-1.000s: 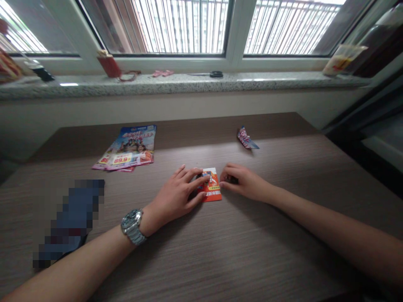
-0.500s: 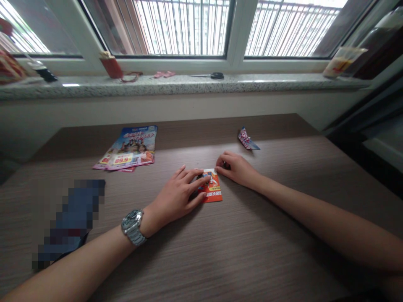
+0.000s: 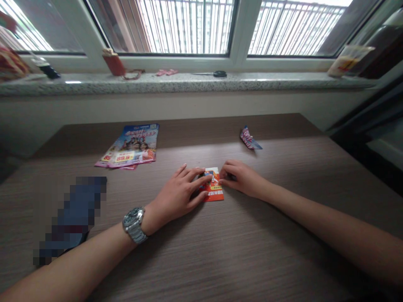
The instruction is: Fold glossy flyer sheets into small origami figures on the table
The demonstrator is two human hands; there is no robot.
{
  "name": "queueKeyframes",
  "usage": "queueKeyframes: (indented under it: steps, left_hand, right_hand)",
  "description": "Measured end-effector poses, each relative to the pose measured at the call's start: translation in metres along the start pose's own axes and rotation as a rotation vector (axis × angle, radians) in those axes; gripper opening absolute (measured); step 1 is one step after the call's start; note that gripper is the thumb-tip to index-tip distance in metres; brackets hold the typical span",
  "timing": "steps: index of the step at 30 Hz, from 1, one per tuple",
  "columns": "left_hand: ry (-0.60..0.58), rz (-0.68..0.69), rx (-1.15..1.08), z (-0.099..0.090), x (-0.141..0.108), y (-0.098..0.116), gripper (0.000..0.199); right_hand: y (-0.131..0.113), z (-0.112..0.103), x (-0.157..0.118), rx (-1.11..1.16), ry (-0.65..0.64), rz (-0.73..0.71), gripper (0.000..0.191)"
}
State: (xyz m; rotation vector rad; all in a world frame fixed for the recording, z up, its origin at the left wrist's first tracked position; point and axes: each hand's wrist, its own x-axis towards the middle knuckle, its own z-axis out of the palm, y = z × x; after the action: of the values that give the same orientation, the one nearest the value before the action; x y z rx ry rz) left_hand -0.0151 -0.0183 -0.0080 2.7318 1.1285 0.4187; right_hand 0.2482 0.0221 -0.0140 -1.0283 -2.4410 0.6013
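A small red and orange folded paper (image 3: pixel 216 193) with white print lies flat near the middle of the brown table (image 3: pixel 201 256). My left hand (image 3: pixel 181 193), with a silver watch at the wrist, rests on its left part, fingers spread and lying flat. At the paper's right edge is my right hand (image 3: pixel 241 176), its thumb and fingertips brought together in a pinch. Whether the paper's edge is between those fingertips is too small to tell.
Colourful flyers (image 3: pixel 135 147) lie at the back left, a folded paper piece (image 3: pixel 248 138) at the back right. A blurred dark blue item (image 3: pixel 78 209) is at the left. Scissors (image 3: pixel 218 74), a red box (image 3: pixel 113 63) and a plastic cup (image 3: pixel 348 62) stand or lie on the windowsill.
My right hand has moved down along the paper's right side, from its top right corner toward mid-edge. My left hand stays on the paper. The view has shifted slightly.
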Motion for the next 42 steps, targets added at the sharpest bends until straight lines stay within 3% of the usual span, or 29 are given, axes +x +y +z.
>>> queueKeyframes:
  steps: [13,22,28,33,38,42]
  left_hand:
    - [0.000,-0.003,-0.005,0.001,-0.001,-0.001,0.046]
    - [0.015,0.011,-0.013,0.001,-0.001,-0.002,0.045]
    - [-0.006,0.020,-0.015,0.000,-0.001,-0.002,0.052]
    - [0.015,0.029,0.004,0.002,-0.002,-0.004,0.052]
    - [0.089,0.116,0.016,0.000,-0.002,-0.004,0.044]
    - [0.038,0.236,-0.041,-0.006,-0.001,0.001,0.042]
  right_hand:
    - [-0.021,0.005,-0.031,0.030,-0.061,-0.080,0.010]
    - [-0.019,-0.003,-0.029,0.135,-0.031,-0.083,0.006]
    - [-0.008,-0.002,-0.024,-0.054,0.021,-0.120,0.034]
    - [-0.006,0.000,-0.024,-0.147,0.011,-0.125,0.037]
    - [-0.009,0.000,-0.025,-0.161,0.021,-0.115,0.040]
    - [-0.009,0.001,-0.025,-0.160,0.028,-0.106,0.041]
